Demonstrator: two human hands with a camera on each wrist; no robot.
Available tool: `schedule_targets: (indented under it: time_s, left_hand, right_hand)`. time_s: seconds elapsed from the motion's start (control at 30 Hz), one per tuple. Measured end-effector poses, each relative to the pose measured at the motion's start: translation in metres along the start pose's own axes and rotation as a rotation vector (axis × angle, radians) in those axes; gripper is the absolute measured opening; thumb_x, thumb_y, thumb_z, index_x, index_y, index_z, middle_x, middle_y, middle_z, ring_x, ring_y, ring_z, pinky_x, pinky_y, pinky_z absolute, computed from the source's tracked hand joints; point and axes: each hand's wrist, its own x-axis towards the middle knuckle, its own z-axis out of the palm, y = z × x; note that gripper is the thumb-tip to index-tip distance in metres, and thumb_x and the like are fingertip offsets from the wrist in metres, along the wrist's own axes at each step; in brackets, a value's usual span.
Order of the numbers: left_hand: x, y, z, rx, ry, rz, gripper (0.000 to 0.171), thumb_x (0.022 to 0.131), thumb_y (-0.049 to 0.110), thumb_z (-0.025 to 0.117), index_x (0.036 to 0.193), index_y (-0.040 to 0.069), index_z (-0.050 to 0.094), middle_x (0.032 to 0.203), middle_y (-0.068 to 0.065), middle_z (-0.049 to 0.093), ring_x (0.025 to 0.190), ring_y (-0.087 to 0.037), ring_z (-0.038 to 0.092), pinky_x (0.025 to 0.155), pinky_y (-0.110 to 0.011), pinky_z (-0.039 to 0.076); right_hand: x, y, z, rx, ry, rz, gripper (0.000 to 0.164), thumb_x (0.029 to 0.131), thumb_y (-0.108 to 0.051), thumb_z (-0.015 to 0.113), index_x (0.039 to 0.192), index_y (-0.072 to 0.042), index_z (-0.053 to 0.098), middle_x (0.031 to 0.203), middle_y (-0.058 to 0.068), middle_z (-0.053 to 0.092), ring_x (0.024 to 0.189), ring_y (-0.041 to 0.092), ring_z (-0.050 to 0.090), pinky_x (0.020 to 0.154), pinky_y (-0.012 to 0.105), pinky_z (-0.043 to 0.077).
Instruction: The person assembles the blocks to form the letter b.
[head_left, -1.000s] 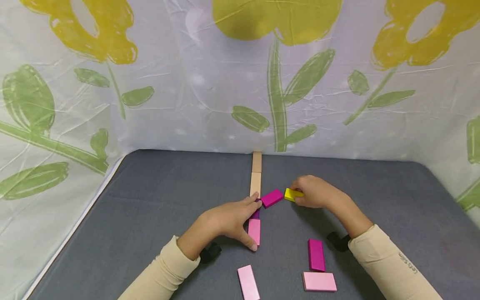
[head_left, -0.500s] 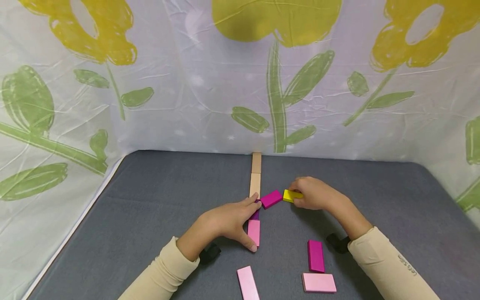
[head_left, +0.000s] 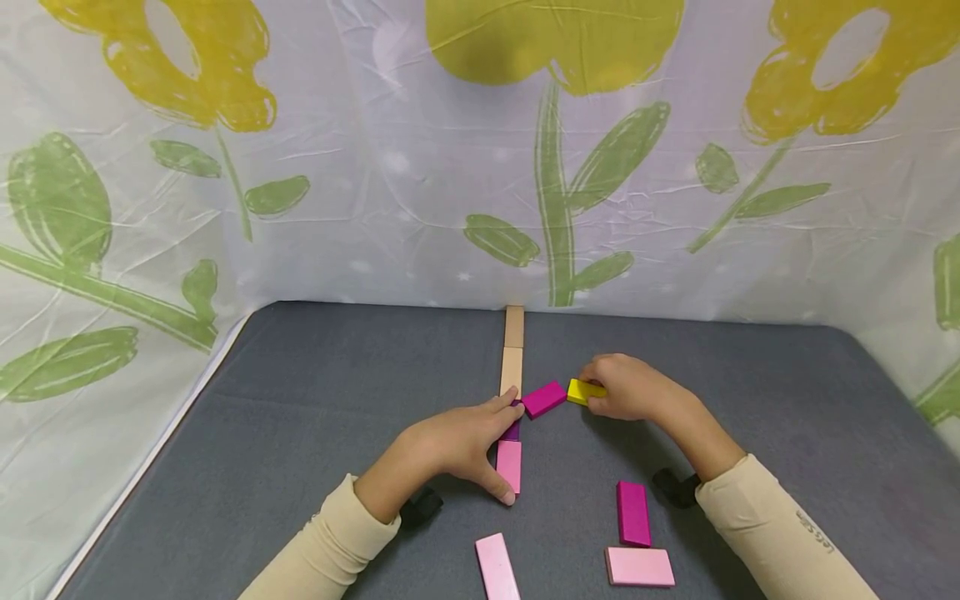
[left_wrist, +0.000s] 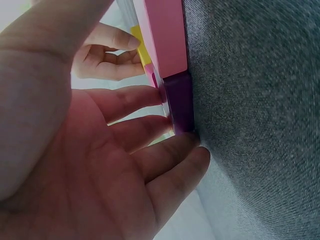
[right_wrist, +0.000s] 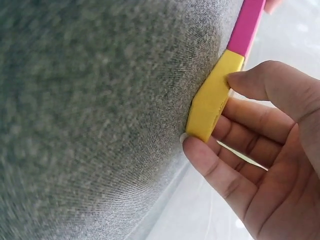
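Note:
My right hand point(head_left: 626, 387) pinches a yellow block point(head_left: 578, 390) between thumb and fingers. In the right wrist view the yellow block point(right_wrist: 212, 97) lies end to end with a magenta block point(right_wrist: 247, 27). That magenta block point(head_left: 544, 400) slants from the yellow one toward a straight row. My left hand point(head_left: 457, 442) spreads along the row, fingertips on a purple block point(head_left: 512, 431) and thumb at the near end of a pink block point(head_left: 508, 467). The purple block point(left_wrist: 181, 102) shows its side in the left wrist view, with the fingers loosely extended against it.
Two plain wooden blocks point(head_left: 512, 371) continue the row to the back edge of the grey cloth-covered table point(head_left: 337, 367). Nearer me lie a pale pink block point(head_left: 497, 567), a magenta block point(head_left: 633, 513) and another pale pink block point(head_left: 640, 567). A flower-printed curtain point(head_left: 375, 208) hangs behind.
The yellow block has moved slightly left with my right hand, closing the small gap to the slanted magenta block. My left hand has stayed in place.

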Motion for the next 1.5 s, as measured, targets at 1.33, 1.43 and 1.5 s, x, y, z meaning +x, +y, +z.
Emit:
schedule_targets:
  time_s: [1.33, 1.43, 1.5]
  left_hand:
    - [0.0, -0.001, 0.003, -0.004, 0.001, 0.002, 0.11, 0.073, 0.048, 0.088, 0.157, 0.005, 0.032, 0.166, -0.009, 0.014, 0.148, -0.022, 0.025, 0.115, -0.039, 0.029]
    - [0.0, -0.002, 0.003, 0.0, 0.002, 0.004, 0.11, 0.073, 0.048, 0.088, 0.157, 0.005, 0.031, 0.166, -0.009, 0.014, 0.148, -0.022, 0.025, 0.115, -0.04, 0.028]
    - [0.0, -0.002, 0.003, 0.0, 0.002, 0.001, 0.11, 0.073, 0.048, 0.088, 0.157, 0.005, 0.031, 0.167, -0.009, 0.013, 0.148, -0.022, 0.025, 0.115, -0.04, 0.029]
  right_hand:
    - [-0.094, -0.064, 0.012, -0.029, -0.151, 0.161, 0.045, 0.065, -0.029, 0.089, 0.093, -0.016, 0.057, 0.079, -0.011, 0.045, 0.064, 0.006, 0.043, 0.056, 0.032, 0.042]
    - [-0.093, -0.064, 0.015, -0.025, -0.144, 0.138, 0.042, 0.065, -0.027, 0.089, 0.088, -0.017, 0.055, 0.075, -0.011, 0.042, 0.062, 0.006, 0.042, 0.055, 0.03, 0.04]
    - [-0.093, -0.065, 0.016, -0.024, -0.136, 0.13, 0.04, 0.065, -0.025, 0.088, 0.084, -0.019, 0.054, 0.073, -0.012, 0.041, 0.061, 0.006, 0.041, 0.054, 0.029, 0.039]
